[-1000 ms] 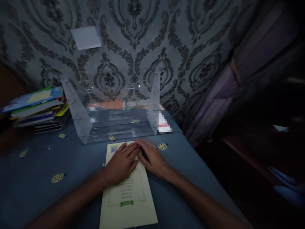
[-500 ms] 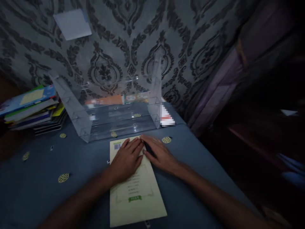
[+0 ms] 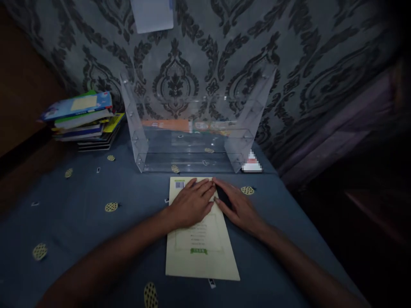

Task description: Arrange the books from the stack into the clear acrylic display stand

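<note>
A pale yellow-green book lies flat on the cloth, with a barcode near its far left corner and a green banner low on the cover. My left hand rests flat across its upper part, fingers stretched toward the far right corner. At the book's right edge, my right hand has its fingertips by that same corner and its thumb touching the edge; the hand is spread, with a gap between thumb and fingers. Just beyond the book stands a clear acrylic rack with stepped shelves.
A stack of books and booklets sits at the left back. An orange printed strip shows through the rack. Right of the rack is a pixelated white triangular item. The blue patterned cloth drops off at a slanting right edge.
My view has swung left, so the rack, book and hands appear farther right. Both hands keep nearly the same pose on the book.
</note>
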Demonstrator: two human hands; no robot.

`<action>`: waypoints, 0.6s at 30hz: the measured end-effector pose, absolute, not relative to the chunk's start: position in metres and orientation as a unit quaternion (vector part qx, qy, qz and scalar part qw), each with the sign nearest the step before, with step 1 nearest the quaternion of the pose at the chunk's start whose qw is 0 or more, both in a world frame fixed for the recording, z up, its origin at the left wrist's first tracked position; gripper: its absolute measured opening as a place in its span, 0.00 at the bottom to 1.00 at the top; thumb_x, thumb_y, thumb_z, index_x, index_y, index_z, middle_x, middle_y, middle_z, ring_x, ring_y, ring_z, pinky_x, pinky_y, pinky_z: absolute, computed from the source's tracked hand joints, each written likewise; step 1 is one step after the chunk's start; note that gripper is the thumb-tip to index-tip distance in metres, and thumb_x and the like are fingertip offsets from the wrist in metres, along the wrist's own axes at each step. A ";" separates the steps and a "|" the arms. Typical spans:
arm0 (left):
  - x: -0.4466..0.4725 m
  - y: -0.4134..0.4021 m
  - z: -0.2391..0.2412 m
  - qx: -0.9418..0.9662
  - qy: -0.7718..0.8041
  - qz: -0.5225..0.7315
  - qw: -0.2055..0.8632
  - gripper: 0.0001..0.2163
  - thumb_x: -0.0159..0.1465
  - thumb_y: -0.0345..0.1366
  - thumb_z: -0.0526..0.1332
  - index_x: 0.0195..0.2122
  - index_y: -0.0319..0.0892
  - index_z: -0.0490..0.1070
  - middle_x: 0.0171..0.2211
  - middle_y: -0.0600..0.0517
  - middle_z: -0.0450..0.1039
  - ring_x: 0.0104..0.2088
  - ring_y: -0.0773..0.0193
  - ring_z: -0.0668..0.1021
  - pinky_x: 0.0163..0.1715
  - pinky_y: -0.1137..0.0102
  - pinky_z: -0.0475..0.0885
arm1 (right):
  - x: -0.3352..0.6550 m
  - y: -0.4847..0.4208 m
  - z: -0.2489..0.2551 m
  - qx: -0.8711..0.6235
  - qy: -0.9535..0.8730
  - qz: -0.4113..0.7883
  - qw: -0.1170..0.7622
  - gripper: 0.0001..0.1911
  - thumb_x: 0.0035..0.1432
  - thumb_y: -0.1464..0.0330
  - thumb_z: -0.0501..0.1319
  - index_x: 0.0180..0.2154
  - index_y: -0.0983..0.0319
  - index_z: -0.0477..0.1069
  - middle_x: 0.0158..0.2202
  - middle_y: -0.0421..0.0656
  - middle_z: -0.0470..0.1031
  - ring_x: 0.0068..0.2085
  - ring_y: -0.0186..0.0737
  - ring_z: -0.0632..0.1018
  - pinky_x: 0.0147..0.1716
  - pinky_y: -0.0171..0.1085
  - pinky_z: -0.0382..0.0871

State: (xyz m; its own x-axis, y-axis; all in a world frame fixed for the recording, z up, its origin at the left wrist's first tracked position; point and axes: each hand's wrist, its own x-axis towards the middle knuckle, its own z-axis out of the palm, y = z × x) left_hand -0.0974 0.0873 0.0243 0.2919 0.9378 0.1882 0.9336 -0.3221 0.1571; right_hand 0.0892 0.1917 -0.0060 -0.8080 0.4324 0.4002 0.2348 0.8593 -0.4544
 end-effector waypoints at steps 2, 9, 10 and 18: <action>-0.098 0.087 0.023 0.805 0.580 0.121 0.020 0.20 0.74 0.37 0.48 0.65 0.36 0.61 0.66 0.41 0.64 0.68 0.56 0.64 0.67 0.54 0.57 | 0.089 0.191 -0.003 -0.186 -0.931 0.209 0.233 0.29 0.70 0.62 0.52 0.69 0.57 0.53 0.64 0.53 0.69 0.63 0.54 0.72 0.60 0.57 0.69; -0.103 0.089 0.024 0.818 0.558 0.139 0.010 0.20 0.74 0.35 0.49 0.64 0.36 0.63 0.65 0.39 0.66 0.67 0.52 0.66 0.64 0.51 0.60 | 0.085 0.194 -0.002 -0.179 -0.930 0.226 0.226 0.30 0.68 0.61 0.51 0.68 0.61 0.55 0.64 0.52 0.68 0.64 0.53 0.70 0.62 0.58 0.64; -0.103 0.089 0.025 0.820 0.555 0.138 0.005 0.20 0.73 0.35 0.49 0.64 0.36 0.64 0.64 0.39 0.67 0.66 0.52 0.67 0.64 0.50 0.61 | 0.085 0.195 -0.003 -0.176 -0.931 0.224 0.228 0.29 0.67 0.62 0.51 0.67 0.62 0.55 0.64 0.53 0.68 0.64 0.53 0.69 0.63 0.58 0.64; -0.073 0.024 0.034 0.858 0.501 0.110 0.011 0.18 0.74 0.36 0.50 0.61 0.37 0.68 0.63 0.39 0.68 0.66 0.52 0.68 0.64 0.52 0.63 | 0.080 0.201 -0.010 -0.169 -0.935 0.209 0.230 0.26 0.67 0.66 0.49 0.65 0.63 0.59 0.64 0.51 0.69 0.63 0.52 0.70 0.63 0.57 0.63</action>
State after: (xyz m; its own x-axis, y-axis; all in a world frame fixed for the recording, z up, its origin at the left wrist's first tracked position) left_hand -0.0730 0.0245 0.0343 0.4732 0.8630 0.1771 0.8580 -0.4970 0.1293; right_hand 0.0799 0.2008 -0.0099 -0.8370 0.4128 0.3592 0.2206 0.8553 -0.4688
